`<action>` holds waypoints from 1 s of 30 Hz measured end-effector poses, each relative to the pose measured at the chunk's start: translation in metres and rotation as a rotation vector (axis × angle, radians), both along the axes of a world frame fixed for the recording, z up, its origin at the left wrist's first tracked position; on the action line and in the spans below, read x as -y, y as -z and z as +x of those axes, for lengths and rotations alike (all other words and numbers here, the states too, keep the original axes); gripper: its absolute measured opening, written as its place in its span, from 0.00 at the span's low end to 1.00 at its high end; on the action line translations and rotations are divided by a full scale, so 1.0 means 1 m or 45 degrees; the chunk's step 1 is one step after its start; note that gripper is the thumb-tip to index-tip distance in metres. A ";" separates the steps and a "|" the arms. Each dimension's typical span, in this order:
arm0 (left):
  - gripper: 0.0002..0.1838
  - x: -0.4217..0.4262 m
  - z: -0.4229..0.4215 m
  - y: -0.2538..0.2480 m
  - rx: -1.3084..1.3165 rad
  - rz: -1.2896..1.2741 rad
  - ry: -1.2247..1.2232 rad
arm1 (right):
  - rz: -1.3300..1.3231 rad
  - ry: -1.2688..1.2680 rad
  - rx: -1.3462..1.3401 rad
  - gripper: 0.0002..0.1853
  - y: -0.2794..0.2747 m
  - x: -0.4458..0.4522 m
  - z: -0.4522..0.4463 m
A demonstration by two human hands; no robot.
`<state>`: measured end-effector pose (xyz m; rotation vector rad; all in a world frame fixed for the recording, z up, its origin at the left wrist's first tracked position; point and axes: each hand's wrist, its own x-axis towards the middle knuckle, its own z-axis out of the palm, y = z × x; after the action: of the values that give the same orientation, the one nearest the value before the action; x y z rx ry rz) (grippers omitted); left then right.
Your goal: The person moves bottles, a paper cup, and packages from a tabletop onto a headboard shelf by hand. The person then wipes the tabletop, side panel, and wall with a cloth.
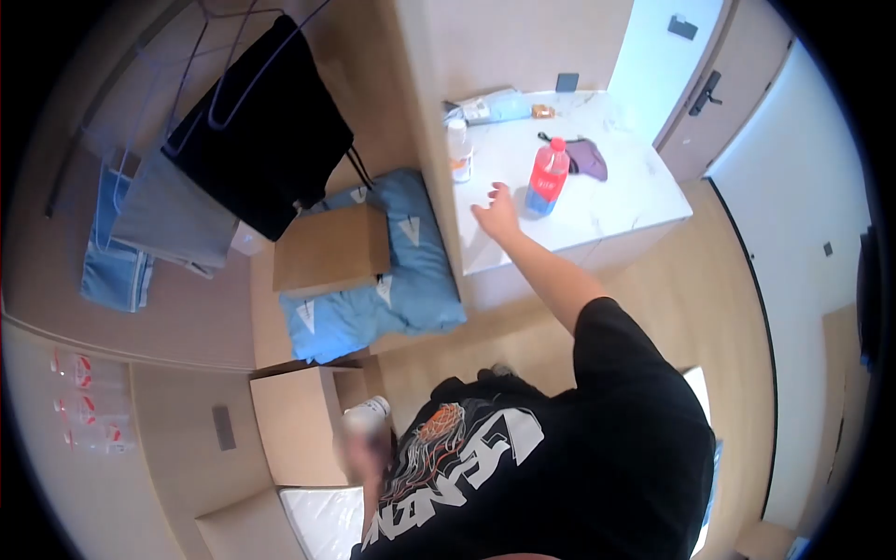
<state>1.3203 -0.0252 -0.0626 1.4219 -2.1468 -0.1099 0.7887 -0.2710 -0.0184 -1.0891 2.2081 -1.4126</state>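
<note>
My right hand point(497, 215) reaches over a white marble-patterned countertop point(597, 210), fingers apart and curved, holding nothing. Just right of it stands a bottle with a red cap and red label point(549, 177), blue toward its base; a gap separates them. Behind my fingers, near the wall panel, is a white bottle point(459, 151) with an orange mark on its label. Lower left, close to my body, my left hand point(364, 453) is closed around a white cylindrical container point(368, 413) with dark print at one end. Blur covers part of that hand.
A purple pouch point(586, 159) and plastic packets point(499, 107) lie on the countertop. Left of the panel, a cardboard box point(331, 247) rests on blue bedding point(420, 252) under hanging clothes point(271, 131). A wooden cabinet point(294, 425) stands below, a door point(728, 75) upper right.
</note>
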 end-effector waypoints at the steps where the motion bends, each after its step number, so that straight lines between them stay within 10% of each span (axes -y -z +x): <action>1: 0.20 -0.011 -0.022 -0.003 -0.034 -0.036 0.017 | 0.043 -0.050 -0.069 0.47 -0.021 0.003 -0.004; 10: 0.27 -0.064 -0.110 0.008 -0.254 -0.339 -0.120 | 0.280 -0.063 0.016 0.57 -0.094 0.106 -0.058; 15: 0.26 -0.077 -0.051 0.071 0.316 -0.313 -0.318 | -0.006 -0.330 -0.091 0.47 -0.073 0.095 -0.044; 23: 0.15 -0.003 -0.190 -0.059 -0.217 0.198 -0.116 | -0.388 -0.578 -0.113 0.37 -0.104 -0.136 -0.075; 30: 0.10 0.024 -0.219 -0.049 -1.101 0.733 -0.393 | -0.253 -0.620 -0.522 0.31 -0.121 -0.033 -0.195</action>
<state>1.1012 -0.0489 -0.0136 1.5750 -1.2028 -1.0769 0.5936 -0.2380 0.1026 -1.9752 1.8620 -1.2874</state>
